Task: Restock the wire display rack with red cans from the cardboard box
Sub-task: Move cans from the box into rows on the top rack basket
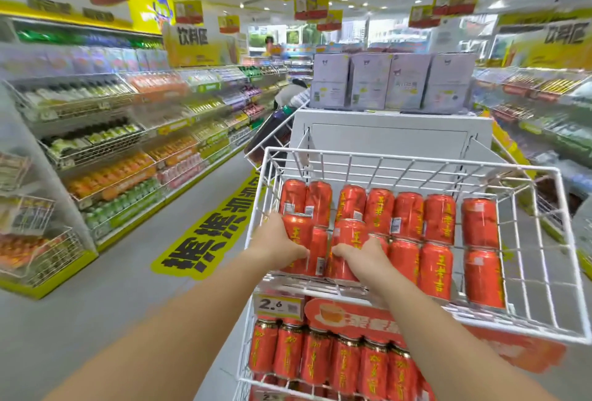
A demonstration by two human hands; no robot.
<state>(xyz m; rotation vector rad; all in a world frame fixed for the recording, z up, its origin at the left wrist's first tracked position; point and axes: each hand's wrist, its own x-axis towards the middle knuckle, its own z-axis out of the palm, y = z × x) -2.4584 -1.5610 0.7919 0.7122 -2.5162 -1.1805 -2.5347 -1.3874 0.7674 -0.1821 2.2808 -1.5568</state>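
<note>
A white wire display rack (413,162) stands in front of me, its top basket holding several red cans with yellow lettering lying in two rows. My left hand (277,240) grips a red can (296,230) at the basket's front left corner. Just to its right, my right hand (362,256) wraps around another red can (349,237) in the front row. The right end of the basket has free wire floor beside the last cans (480,224). A lower shelf (323,359) is filled with upright red cans. No cardboard box is in view.
A price tag reading 2.6 (278,304) hangs on the basket's front. Behind the rack stands a white cabinet (390,131) with pale purple boxes on top. Drink shelves (105,150) line the aisle on the left and right. A yellow floor sticker (211,230) lies left of the rack.
</note>
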